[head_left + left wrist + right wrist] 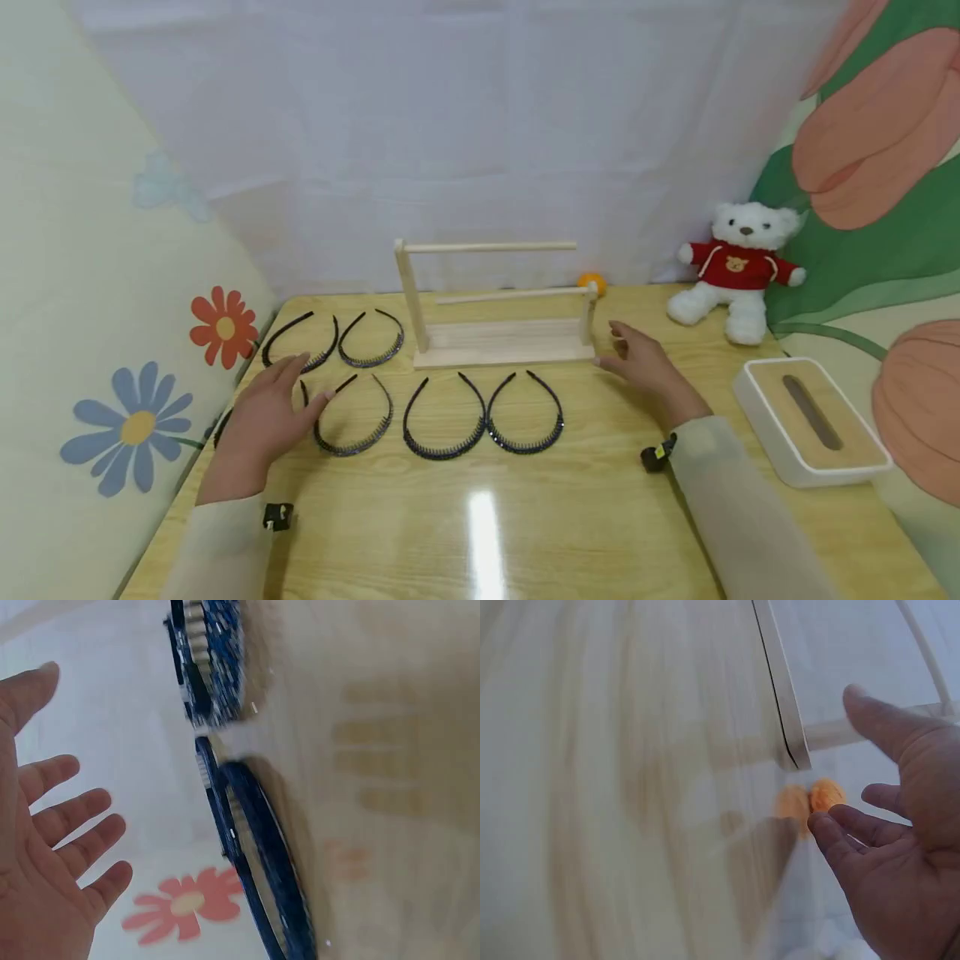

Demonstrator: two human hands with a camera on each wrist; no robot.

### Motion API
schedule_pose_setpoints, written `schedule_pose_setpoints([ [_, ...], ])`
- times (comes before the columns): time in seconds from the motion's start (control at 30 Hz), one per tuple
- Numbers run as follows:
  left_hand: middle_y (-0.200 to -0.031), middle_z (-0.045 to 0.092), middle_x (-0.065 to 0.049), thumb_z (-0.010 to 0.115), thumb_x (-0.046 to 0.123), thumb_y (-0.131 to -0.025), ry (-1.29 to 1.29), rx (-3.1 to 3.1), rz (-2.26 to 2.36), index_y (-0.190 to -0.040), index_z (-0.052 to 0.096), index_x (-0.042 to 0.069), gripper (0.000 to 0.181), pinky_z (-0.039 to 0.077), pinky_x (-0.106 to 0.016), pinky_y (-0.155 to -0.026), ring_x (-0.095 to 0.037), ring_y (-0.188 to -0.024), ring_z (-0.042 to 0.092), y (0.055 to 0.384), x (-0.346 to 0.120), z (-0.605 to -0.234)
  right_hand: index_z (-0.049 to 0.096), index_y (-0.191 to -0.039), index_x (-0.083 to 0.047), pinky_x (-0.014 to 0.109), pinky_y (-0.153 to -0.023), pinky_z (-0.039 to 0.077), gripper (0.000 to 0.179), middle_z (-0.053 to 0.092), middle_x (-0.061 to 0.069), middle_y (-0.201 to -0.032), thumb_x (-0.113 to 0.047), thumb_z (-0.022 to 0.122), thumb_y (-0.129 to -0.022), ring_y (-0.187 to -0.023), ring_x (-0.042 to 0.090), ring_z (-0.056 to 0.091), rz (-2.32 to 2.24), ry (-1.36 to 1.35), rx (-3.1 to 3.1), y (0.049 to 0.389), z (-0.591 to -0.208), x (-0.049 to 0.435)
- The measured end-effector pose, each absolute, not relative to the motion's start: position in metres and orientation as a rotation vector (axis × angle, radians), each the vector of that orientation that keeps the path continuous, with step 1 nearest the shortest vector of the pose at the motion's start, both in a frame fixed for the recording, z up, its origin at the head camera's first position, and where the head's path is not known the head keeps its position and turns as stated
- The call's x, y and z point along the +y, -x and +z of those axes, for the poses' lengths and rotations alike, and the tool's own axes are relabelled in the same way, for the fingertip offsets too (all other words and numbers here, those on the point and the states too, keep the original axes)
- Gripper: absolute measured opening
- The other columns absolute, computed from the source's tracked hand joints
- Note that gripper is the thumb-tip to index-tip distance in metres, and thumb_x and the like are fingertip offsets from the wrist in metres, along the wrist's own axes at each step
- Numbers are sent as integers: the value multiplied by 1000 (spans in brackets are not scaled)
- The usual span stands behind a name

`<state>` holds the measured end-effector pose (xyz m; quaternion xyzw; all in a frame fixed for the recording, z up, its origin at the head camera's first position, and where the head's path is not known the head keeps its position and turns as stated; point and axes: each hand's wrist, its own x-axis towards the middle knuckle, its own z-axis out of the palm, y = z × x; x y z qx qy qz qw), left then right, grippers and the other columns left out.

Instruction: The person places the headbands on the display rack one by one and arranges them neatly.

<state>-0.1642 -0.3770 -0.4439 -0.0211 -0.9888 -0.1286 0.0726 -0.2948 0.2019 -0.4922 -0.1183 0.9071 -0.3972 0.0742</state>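
Observation:
Several dark toothed headbands lie on the wooden table, with two at the back left, one (pixel 372 363) among them, and a row in front ending with a glittery one (pixel 525 449). My left hand (pixel 262 417) hovers over the left headbands with fingers spread, hiding part of one. In the left wrist view that hand (pixel 49 855) holds nothing, beside two headbands, one speckled blue (pixel 225 667). A pale wooden rack (pixel 502 343) with two rods stands behind the row. By its right end is my right hand (pixel 645 364), loosely bent and holding nothing; whether it touches the base I cannot tell.
An orange ball-like thing (pixel 592 283) sits behind the rack. At the back right sits a white teddy bear (pixel 738 262) in a red top. A white tissue box (pixel 813 421) with a wooden lid stands at the right. Walls border the table's back and sides.

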Motion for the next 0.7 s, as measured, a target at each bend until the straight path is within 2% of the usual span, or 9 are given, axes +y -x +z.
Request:
schedule_pose_setpoints([
  [0.2,-152,49,-44,62,40,-110,-14,-3018,-412,-156,47,-10,69,41,-78,-111,-65,-138,46,145,-404,-445,41,-164,3,53,-123,48,70,57,30,-156,-20,74,-106,-143,44,58,-1410,245,2612,305,-502,182],
  [0.33,-151,50,-46,61,40,-111,-47,-3040,-462,-154,49,-12,68,42,-78,-111,-67,-137,47,134,-418,-448,42,-164,3,53,-123,48,72,61,28,-152,-24,75,-106,-141,42,60,-1393,183,2623,308,-504,176],
  [0.53,-144,57,-45,70,32,-107,0,-3077,-421,-146,56,-14,62,47,-76,-107,-66,-132,53,120,-435,-454,48,-161,1,56,-119,50,71,64,27,-146,-32,76,-105,-136,43,62,-1307,212,2706,306,-507,174],
  [0.7,-142,60,-42,80,30,-99,6,-3135,-411,-144,59,-14,66,48,-76,-106,-66,-130,54,112,-446,-454,56,-155,2,56,-115,53,64,63,29,-144,-30,78,-104,-131,43,64,-1286,274,2765,305,-509,172],
])
